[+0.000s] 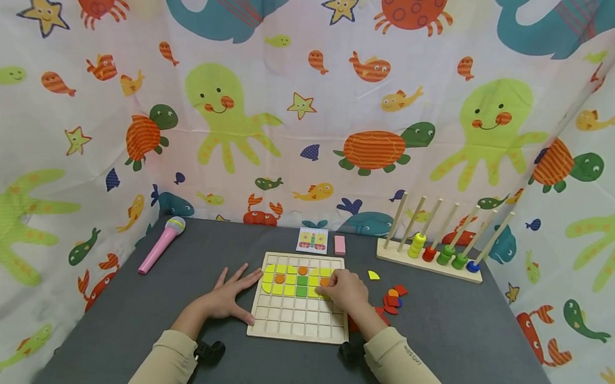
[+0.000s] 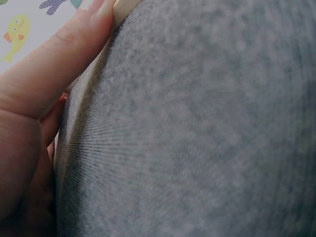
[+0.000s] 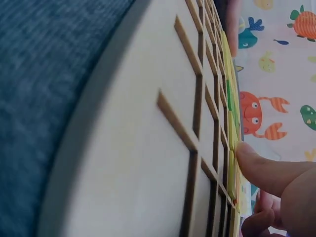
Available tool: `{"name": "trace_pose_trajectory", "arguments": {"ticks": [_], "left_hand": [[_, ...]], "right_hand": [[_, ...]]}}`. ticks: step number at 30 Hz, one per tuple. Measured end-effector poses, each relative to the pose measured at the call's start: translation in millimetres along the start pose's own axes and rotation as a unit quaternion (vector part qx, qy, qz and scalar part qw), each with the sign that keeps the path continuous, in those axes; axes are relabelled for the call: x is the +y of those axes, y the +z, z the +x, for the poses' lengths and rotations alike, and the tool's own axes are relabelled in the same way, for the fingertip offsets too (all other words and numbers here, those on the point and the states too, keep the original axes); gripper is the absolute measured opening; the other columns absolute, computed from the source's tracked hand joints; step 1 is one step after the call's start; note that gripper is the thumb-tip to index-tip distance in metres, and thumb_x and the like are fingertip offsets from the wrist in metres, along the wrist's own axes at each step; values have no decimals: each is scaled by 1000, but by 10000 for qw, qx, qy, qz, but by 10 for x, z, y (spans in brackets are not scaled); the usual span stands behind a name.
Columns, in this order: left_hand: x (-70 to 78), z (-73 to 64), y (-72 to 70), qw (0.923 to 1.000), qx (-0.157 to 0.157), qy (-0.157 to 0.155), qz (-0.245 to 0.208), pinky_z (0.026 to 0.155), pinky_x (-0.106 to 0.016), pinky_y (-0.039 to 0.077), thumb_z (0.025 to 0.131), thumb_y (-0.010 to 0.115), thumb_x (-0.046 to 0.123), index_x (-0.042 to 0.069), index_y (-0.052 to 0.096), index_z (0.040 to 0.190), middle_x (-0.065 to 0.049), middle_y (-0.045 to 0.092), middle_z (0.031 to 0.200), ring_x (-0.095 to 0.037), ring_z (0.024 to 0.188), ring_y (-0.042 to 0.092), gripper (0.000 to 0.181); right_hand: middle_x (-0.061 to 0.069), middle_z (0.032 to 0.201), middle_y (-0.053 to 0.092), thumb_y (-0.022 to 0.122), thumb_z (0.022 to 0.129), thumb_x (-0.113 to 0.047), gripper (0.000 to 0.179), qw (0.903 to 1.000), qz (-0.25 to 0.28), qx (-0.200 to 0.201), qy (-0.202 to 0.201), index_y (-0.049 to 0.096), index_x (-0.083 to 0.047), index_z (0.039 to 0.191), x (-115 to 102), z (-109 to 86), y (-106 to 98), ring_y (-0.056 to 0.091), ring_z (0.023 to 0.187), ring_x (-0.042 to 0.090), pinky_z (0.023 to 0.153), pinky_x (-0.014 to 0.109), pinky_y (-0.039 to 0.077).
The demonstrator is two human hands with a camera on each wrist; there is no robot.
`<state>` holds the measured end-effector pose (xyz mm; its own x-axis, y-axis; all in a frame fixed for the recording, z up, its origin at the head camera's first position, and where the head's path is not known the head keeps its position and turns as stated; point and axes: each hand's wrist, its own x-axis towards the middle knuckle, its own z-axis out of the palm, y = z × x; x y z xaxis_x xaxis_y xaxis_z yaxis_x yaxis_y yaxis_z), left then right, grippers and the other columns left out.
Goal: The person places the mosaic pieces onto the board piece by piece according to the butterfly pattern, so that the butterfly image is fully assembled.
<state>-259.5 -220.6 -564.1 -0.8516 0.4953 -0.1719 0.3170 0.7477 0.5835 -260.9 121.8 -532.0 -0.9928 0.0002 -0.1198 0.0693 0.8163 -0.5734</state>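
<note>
A wooden grid board (image 1: pixel 298 330) lies on the table, its upper rows filled with yellow, orange and green tiles. My left hand (image 1: pixel 223 298) is spread at the board's left edge, with fingertips and thumb against the frame. In the left wrist view the thumb (image 2: pixel 59 54) touches the pale wooden edge. Over the board's right side, my right hand (image 1: pixel 348 290) has curled fingers and pinches a yellow tile (image 1: pixel 313 292) at the third row. The right wrist view shows its thumb (image 3: pixel 261 165) against yellow tiles (image 3: pixel 231 170); the index fingertip is hidden.
Behind the board lie a pattern card (image 1: pixel 312 240) and a pink block (image 1: pixel 339 245). A yellow quarter-circle piece (image 1: pixel 373 275) and several red pieces (image 1: pixel 391 310) lie to the right. A peg stand with rings (image 1: pixel 429 261) stands back right, a pink toy microphone (image 1: pixel 161 246) lies left.
</note>
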Motion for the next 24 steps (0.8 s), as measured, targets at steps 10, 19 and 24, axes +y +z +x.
{"name": "trace_pose_trajectory", "arguments": {"ticks": [10,19,24], "left_hand": [[-15,15,9,10000,32,1,27,116,-64,-20,65,83,69,32,21,162,7,17,170,-31,158,-5,121],[-34,9,3,10000,20,-36,62,116,-65,-20,66,82,69,32,21,162,7,16,170,-31,158,-5,120],[-19,3,-8,10000,3,15,-2,116,-65,-20,66,83,68,31,21,162,5,17,170,-33,158,-5,121]], "right_hand": [[5,79,60,81,85,-37,30,9982,52,577,159,67,-12,93,385,121,-331,54,68,22,56,33,40],[17,116,69,78,89,-25,34,9962,-452,746,59,75,-8,119,766,228,-546,62,107,35,89,55,52],[14,113,72,80,88,-22,29,9966,-617,533,128,77,-9,114,822,256,-543,64,103,33,90,53,54]]}}
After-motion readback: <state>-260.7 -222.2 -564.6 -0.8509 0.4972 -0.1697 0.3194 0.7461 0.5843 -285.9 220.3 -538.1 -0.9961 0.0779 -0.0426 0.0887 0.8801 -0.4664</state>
